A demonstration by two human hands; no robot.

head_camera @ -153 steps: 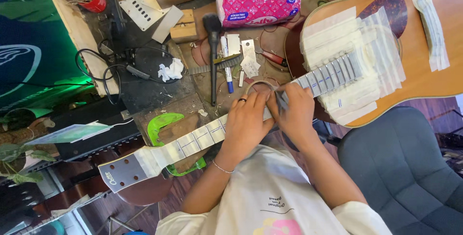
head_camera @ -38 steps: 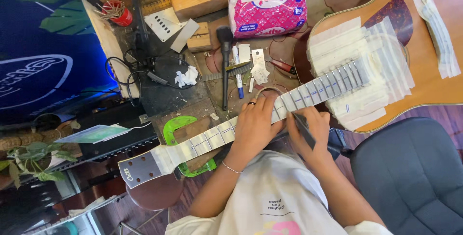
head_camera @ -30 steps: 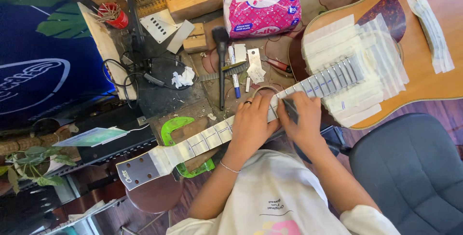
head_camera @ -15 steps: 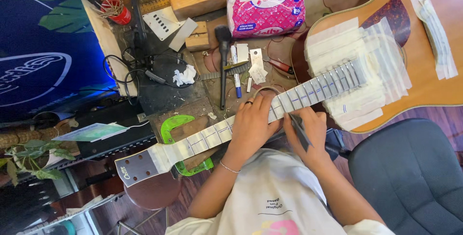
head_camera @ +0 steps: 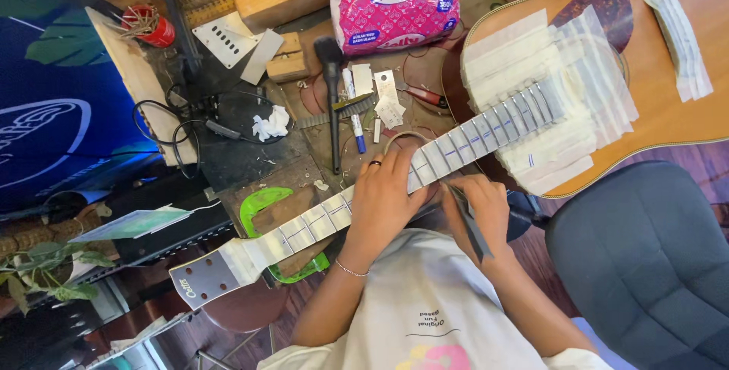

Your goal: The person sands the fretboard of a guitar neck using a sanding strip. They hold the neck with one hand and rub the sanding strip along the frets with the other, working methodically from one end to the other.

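Both hands low | left hand (head_camera: pixel 383 195) flat on guitar neck (head_camera: pixel 319 218) | right hand (head_camera: pixel 480 207) gripping file (head_camera: pixel 469 222)

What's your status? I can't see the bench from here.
Left hand flat on taped guitar neck. Right hand grips dark file beside it. Nothing blocking.

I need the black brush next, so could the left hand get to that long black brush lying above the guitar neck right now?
Probably yes. The left hand lies flat on the taped guitar neck, holding nothing, and the black brush lies just beyond its fingertips with only small scraps between. It would have to let go of the neck first.
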